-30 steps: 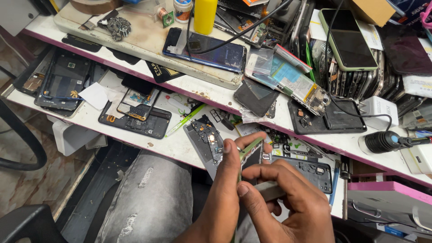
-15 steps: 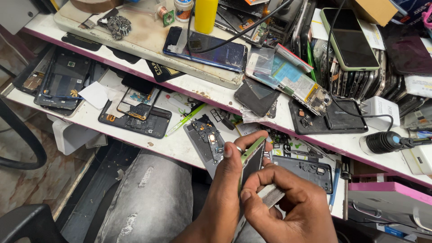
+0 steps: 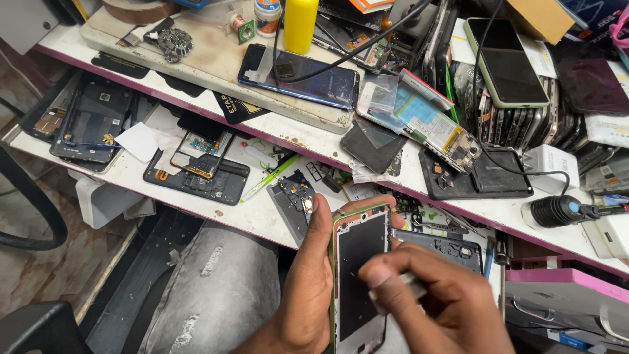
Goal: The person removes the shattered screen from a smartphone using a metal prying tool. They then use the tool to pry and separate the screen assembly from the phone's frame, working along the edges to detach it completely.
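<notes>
Two hands meet low in the view, at about 6 o'clock. Left hand (image 3: pixel 304 295) wraps the edge of a phone frame (image 3: pixel 357 275), thumb up along its left side and fingertips curled over the top rim, clamped on it so it stands nearly upright with the dark inner face toward the camera. Right hand (image 3: pixel 436 305) sits just right of the frame, fingers pinched together on a small pale tool (image 3: pixel 400 288) laid against the frame's right edge; what kind of tool cannot be told. Just behind the frame at 12 o'clock lies a grey opened phone back with circuit parts (image 3: pixel 295 200) on the white workbench (image 3: pixel 196 203), and a dark phone housing (image 3: pixel 445 246) lies to the frame's 2 o'clock. Farther out at 10 o'clock, a black disassembled phone chassis (image 3: pixel 200 174) and a green spudger (image 3: pixel 270 177). At 12 o'clock on the raised work mat (image 3: pixel 216 62), a dark blue phone (image 3: pixel 301 77) lies flat and a yellow bottle (image 3: pixel 300 23) stands beyond it. At 3 o'clock, a black handheld tool with blue collar (image 3: pixel 557 211).
</notes>
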